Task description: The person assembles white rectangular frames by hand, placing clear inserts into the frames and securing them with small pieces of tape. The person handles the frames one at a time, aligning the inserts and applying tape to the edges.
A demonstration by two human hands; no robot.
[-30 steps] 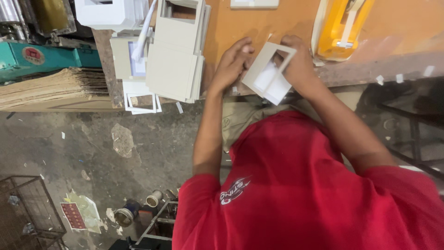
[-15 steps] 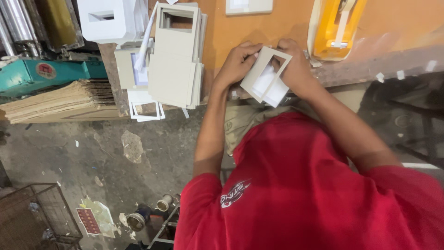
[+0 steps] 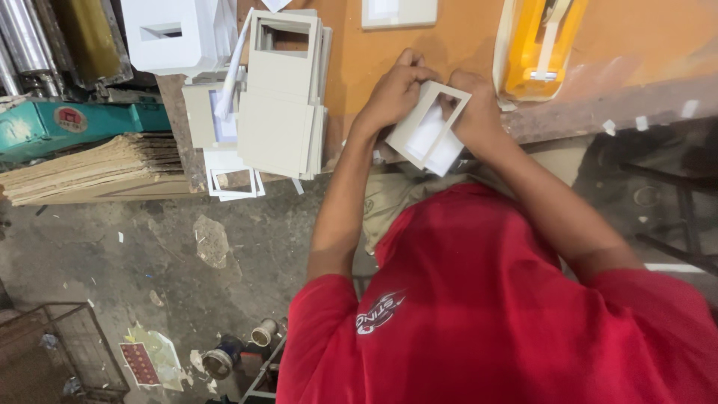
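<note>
— Far left first: flat brown cardboard sheets [image 3: 90, 168] piled beside a green machine [image 3: 67, 123], well apart from both hands.

— And next along?

— Stack of grey card frames [image 3: 284, 97] on the orange tabletop [image 3: 464, 37], each with a window cut near the top. A few thin white frames [image 3: 232, 182] poking out under it at the table edge. Looks like a pile either done or waiting; hard to tell which.

— Now the hands.

— Left hand [image 3: 393, 93] closed on the upper left edge of one white window frame [image 3: 426, 127], fingers curled over it. Frame held tilted at the table's near edge, between the two hands.

— Right hand?

— Right hand [image 3: 479, 112] gripping the opposite side of that same frame, fingers wrapped round its top corner. Pressing or folding, probably; impossible to say which.

— Further right?

— Yellow tape dispenser [image 3: 535, 45] lying near, untouched. By the look of it: one piece mid-handling, a good pile beside it, nothing to show how many left.
</note>
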